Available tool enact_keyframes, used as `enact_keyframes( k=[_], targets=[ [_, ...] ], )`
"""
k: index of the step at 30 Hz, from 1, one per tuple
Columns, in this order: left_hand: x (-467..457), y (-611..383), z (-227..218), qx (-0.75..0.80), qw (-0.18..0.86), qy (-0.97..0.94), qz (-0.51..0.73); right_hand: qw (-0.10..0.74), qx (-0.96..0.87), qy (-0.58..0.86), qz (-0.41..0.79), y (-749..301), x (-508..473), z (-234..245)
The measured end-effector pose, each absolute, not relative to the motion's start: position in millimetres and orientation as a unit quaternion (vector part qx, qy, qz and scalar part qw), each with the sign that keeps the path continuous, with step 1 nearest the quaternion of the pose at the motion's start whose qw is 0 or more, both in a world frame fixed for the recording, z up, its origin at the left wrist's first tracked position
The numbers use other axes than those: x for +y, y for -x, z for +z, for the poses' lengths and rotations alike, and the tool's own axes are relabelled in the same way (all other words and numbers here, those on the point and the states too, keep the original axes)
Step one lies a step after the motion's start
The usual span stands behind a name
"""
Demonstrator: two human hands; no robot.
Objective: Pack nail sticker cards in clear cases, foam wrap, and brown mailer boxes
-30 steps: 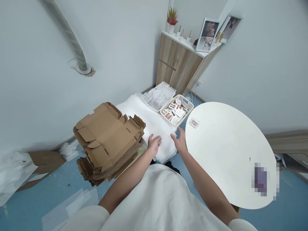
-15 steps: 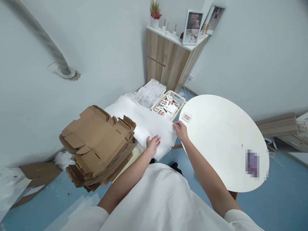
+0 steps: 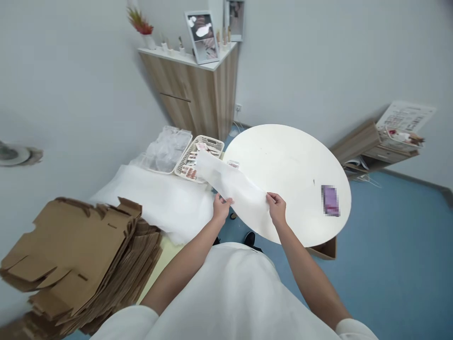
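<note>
A thin white packing sheet [image 3: 235, 182] is stretched between my two hands, over the near left edge of the round white table [image 3: 290, 156]. My left hand [image 3: 221, 208] pinches its lower left edge, thumb on top. My right hand [image 3: 277, 208] grips its right end between thumb and fingers. The sheet's far end covers part of a white basket [image 3: 218, 143] of small printed packs. Partly hidden behind the sheet, a small clear case [image 3: 233, 164] lies on the table. To the left is a pile of similar white sheets [image 3: 159, 198].
Flattened cardboard boxes [image 3: 81, 255] are stacked at the lower left. A tray of clear plastic cases [image 3: 166, 148] stands beside the basket. A wooden cabinet [image 3: 198, 89] fills the corner. A purple item [image 3: 330, 200], pixelated, lies on the table's right side.
The white sheet has come off the pile and moved right, lifted by both hands. My left hand has closed on it. The view has turned to the right.
</note>
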State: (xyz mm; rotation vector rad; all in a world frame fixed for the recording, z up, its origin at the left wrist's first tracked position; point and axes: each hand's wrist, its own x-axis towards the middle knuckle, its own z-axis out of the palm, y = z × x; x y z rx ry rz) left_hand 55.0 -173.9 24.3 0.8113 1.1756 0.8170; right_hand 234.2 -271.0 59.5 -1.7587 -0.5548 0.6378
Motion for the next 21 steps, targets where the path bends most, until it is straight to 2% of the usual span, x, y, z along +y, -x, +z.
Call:
enact_keyframes(
  k=[3,7,13,18,21],
  targets=[
    [-180,-91,27,0.515,0.653,-0.438,0.342,0.54,-0.228,0.773,0.245,-268,-304,51],
    [-189,-136,30,0.499,0.627,-0.524,0.289,0.459,-0.253,0.817,0.238,-303,-342,38],
    [-204,-185,22,0.471,0.604,-0.612,0.196,0.325,-0.428,0.839,0.086,-323,-367,29],
    [-214,-205,11,0.458,0.55,-0.69,0.11,0.151,-0.499,0.84,0.15,-326,-363,16],
    [-216,-208,6,0.466,0.521,-0.711,0.079,0.108,-0.453,0.863,0.194,-333,-364,2]
  ],
)
